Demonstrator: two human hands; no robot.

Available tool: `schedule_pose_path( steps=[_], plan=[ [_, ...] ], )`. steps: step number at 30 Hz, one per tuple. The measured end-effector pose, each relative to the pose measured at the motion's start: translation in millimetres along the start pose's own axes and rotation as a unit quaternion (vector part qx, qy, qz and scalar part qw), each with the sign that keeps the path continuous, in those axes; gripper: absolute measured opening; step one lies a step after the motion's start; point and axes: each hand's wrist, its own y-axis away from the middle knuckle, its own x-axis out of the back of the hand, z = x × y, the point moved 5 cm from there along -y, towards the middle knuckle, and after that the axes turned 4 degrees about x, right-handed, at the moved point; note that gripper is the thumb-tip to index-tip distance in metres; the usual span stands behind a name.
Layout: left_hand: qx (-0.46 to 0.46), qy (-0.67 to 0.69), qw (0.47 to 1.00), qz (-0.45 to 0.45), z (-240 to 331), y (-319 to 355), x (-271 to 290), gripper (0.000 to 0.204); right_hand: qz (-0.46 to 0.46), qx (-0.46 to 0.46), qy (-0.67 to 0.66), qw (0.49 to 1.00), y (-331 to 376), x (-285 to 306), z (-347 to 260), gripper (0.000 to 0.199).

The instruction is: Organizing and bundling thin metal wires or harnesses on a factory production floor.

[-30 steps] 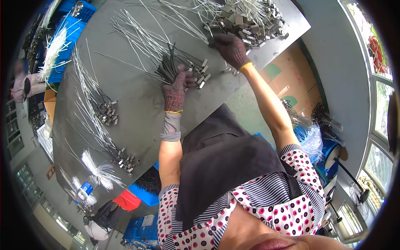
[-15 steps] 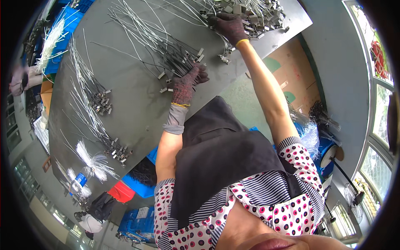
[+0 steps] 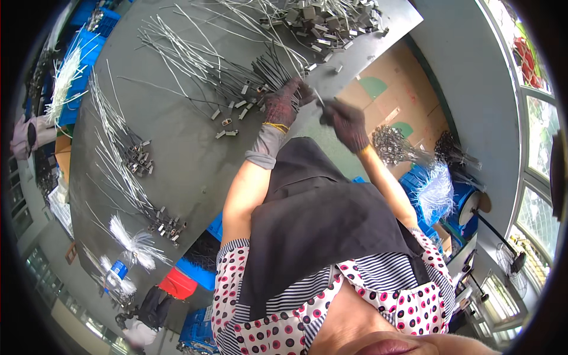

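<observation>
1. Worktop (image 3: 177,189): grey, fills the upper left; its near right edge passes just beside the left hand.
2. Wire spread (image 3: 177,59): pale wires lying left of and beyond the left hand, long axis slanting from near that hand to the far left.
3. Connector pile (image 3: 331,26): metal-ended heap at the far right corner, well apart from both hands.
4. Right hand (image 3: 349,123): gloved, clear of the worktop edge – right of the left hand, slightly closer to the body. Fingers drawn together; blurred, can't tell if they grip anything.
5. Left hand (image 3: 284,102): gloved, fingers curled around black cables.
6. Black cables (image 3: 271,68): stick out past the left hand, fanning away from the body and a bit left; right hand is off their near end.
7. Pale strand (image 3: 319,96): in the gap between the hands, steep slant – lower end at the right fingertips, so right is nearer.
</observation>
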Motion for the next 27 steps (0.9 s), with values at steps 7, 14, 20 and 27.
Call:
schedule_pose_path(
  steps=[7, 14, 20, 27],
  plan=[
    [0.099, 0.160, 0.981, 0.045, -32, -11, -7, 0.027, -0.039, -0.353, 0.023, 0.934, 201, 69, 123, 0.028],
    [0.000, 0.202, 0.976, 0.083, -9, -42, 10, 0.032, 0.080, -0.339, 0.104, 0.932, 336, 118, 221, 0.031],
    [-0.119, 0.146, 0.955, 0.229, 1, -24, 64, 0.024, 0.096, -0.346, 0.102, 0.928, 334, 125, 225, 0.031],
    [-0.052, 0.158, 0.973, 0.162, 1, 4, 43, 0.024, 0.113, -0.315, -0.021, 0.942, 303, 105, 170, 0.030]
  ],
)
